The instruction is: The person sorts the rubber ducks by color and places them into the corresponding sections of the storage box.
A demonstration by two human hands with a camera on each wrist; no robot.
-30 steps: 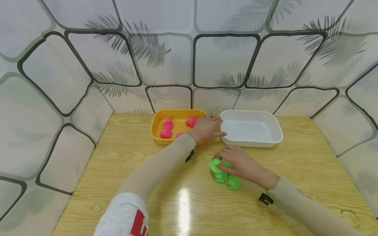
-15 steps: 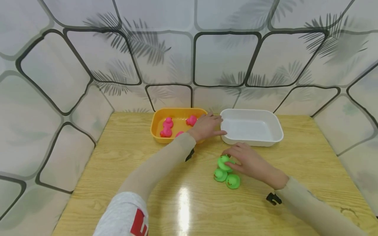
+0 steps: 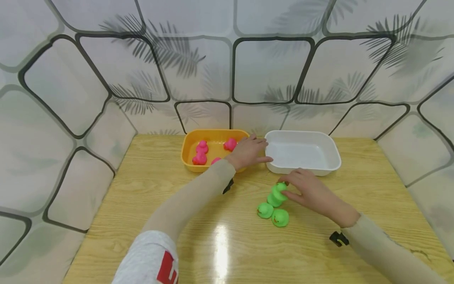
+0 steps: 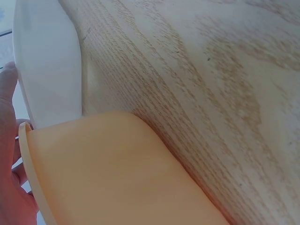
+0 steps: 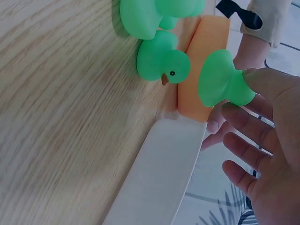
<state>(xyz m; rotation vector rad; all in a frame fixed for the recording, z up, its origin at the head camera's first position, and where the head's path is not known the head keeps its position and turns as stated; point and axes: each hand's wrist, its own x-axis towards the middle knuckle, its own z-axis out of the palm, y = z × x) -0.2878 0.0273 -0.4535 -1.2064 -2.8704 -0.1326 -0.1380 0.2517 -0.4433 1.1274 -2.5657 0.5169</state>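
Note:
My right hand (image 3: 313, 195) pinches a green rubber duck (image 5: 218, 77) by its head between thumb and forefinger. That duck is raised off the table, in front of the white tray (image 3: 301, 172). Three more green ducks sit close by on the wood, among them one on the left (image 3: 264, 210) and one on the right (image 3: 280, 218); the third (image 5: 157, 54) is partly hidden behind the held duck in the head view. My left hand (image 3: 247, 153) lies with fingers straight over the right end of the orange tray (image 3: 193, 169), its fingertips at the white tray's left rim.
Several pink rubber ducks (image 3: 201, 147) lie in the orange tray, one partly hidden by my left arm. Both trays stand side by side at the back of the wooden table (image 3: 152, 189), before a patterned backdrop (image 3: 271, 73). Similar panels rise at both sides.
My right hand has lifted the green duck off the cluster and moved it right and back, toward the white tray. My left hand has stayed where it was.

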